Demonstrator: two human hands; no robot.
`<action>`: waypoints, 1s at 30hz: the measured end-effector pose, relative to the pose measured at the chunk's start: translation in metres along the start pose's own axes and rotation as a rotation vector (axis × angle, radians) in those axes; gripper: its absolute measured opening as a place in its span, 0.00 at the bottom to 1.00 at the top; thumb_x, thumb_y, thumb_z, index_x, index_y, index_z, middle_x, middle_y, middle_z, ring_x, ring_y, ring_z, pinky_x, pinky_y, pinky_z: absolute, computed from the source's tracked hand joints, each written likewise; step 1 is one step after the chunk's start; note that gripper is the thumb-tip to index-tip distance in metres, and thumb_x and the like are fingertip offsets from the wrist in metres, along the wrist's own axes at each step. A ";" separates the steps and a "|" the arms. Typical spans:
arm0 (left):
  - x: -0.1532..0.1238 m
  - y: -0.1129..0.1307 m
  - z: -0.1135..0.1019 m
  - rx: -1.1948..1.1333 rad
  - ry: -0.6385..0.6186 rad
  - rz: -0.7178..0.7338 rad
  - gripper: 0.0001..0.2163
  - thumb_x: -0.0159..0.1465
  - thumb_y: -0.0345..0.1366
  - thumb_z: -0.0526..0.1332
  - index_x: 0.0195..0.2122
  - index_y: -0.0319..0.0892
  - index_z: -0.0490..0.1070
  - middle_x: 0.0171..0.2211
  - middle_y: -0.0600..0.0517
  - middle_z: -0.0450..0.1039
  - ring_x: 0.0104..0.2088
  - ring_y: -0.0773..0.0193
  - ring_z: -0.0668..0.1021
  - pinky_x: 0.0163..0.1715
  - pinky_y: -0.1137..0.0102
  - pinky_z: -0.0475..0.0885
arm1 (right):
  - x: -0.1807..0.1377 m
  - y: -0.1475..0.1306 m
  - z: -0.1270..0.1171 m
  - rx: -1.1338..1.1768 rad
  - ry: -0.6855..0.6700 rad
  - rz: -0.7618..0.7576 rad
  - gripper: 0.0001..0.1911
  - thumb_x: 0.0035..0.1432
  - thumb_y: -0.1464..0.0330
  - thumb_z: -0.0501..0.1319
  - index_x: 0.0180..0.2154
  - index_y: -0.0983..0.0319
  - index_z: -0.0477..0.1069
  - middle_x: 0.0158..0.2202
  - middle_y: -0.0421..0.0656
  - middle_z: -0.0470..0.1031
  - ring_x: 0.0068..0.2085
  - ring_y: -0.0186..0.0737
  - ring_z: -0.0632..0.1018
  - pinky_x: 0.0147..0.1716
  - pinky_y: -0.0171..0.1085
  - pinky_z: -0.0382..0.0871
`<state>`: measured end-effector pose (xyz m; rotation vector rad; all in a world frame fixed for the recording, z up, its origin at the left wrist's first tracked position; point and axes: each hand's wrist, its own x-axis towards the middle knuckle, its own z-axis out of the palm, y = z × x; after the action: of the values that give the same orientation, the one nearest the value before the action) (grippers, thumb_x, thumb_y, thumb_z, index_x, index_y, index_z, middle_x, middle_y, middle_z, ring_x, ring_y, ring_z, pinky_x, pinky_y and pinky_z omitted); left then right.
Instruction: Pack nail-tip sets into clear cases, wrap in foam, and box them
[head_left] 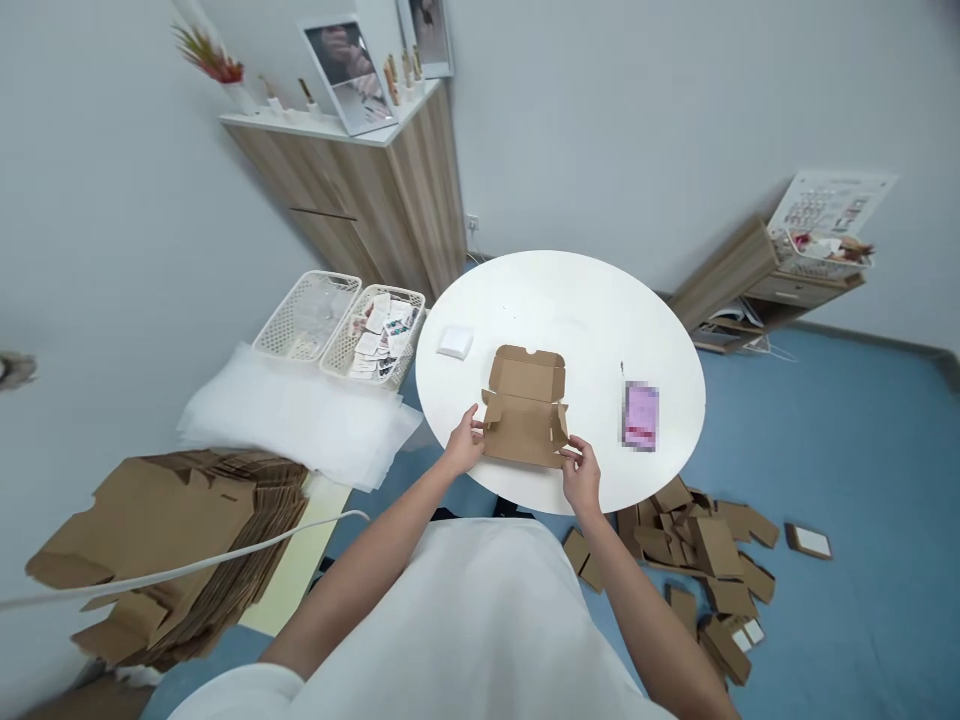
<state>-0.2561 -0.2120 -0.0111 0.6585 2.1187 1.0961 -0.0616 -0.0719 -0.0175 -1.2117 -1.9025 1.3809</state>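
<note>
A flat, unfolded brown cardboard box blank (pixel 525 405) lies on the round white table (pixel 570 300), near its front edge. My left hand (pixel 465 442) pinches the blank's near left corner flap. My right hand (pixel 581 470) grips the near right corner, with its fingers curled on the edge. A small white pad (pixel 455 342) lies on the table to the left of the blank. A pink blurred card or phone (pixel 641 416) lies to the blank's right.
Two white mesh baskets (pixel 341 320) stand left of the table, one holding small packets. White foam sheets (pixel 300 415) and a stack of flat cardboard blanks (pixel 187 540) lie lower left. Folded small boxes (pixel 705 560) are scattered on the blue floor at right. Wooden cabinets stand against the walls.
</note>
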 end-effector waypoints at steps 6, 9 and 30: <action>0.017 0.000 0.015 0.134 0.055 -0.068 0.34 0.50 0.26 0.60 0.58 0.39 0.49 0.50 0.42 0.64 0.43 0.61 0.73 0.44 0.65 0.67 | -0.003 0.026 -0.006 0.035 0.006 0.058 0.23 0.46 0.74 0.49 0.47 0.62 0.61 0.47 0.49 0.67 0.40 0.40 0.74 0.41 0.44 0.68; 0.025 -0.002 0.016 0.186 0.114 -0.119 0.34 0.49 0.30 0.63 0.57 0.36 0.51 0.52 0.39 0.62 0.50 0.55 0.69 0.47 0.63 0.65 | -0.006 0.034 -0.003 0.044 -0.001 0.105 0.24 0.46 0.73 0.50 0.48 0.61 0.61 0.48 0.49 0.65 0.42 0.40 0.73 0.40 0.43 0.69; 0.038 -0.015 -0.016 0.171 -0.133 -0.288 0.41 0.54 0.43 0.60 0.60 0.31 0.37 0.24 0.49 0.75 0.40 0.53 0.76 0.39 0.64 0.65 | 0.090 -0.024 -0.018 -0.596 -0.042 0.129 0.28 0.45 0.64 0.61 0.51 0.57 0.62 0.47 0.49 0.67 0.50 0.52 0.66 0.49 0.51 0.56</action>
<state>-0.2953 -0.2018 -0.0289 0.4699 2.1258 0.7025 -0.1002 0.0122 0.0020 -1.6047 -2.3960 0.9172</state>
